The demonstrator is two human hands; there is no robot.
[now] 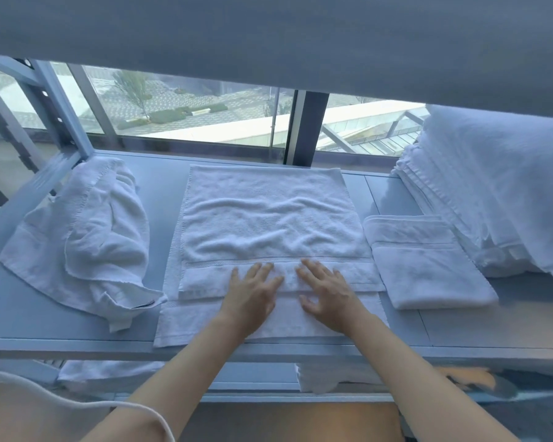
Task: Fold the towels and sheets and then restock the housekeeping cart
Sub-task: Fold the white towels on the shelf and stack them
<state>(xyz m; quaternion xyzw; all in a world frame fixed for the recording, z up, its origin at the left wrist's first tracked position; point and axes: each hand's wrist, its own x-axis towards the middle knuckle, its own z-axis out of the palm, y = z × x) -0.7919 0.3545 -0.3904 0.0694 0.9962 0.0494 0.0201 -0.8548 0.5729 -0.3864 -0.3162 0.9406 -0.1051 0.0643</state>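
Observation:
A white towel [268,218] lies spread on the cart shelf [26,314] in front of me, its top layer folded over so an edge runs across near the front. My left hand [253,291] and my right hand [324,293] rest flat on that front band, side by side, fingers spread, holding nothing. A crumpled white towel [87,240] lies heaped at the left. One folded white towel [425,263] sits just right of the spread one. A tall stack of folded white linen [492,193] stands at the far right.
A grey upper shelf [268,36] hangs overhead. A metal frame post [61,103] stands at the back left. A window [189,110] runs behind the shelf. More white cloth [109,373] lies on a lower shelf beneath.

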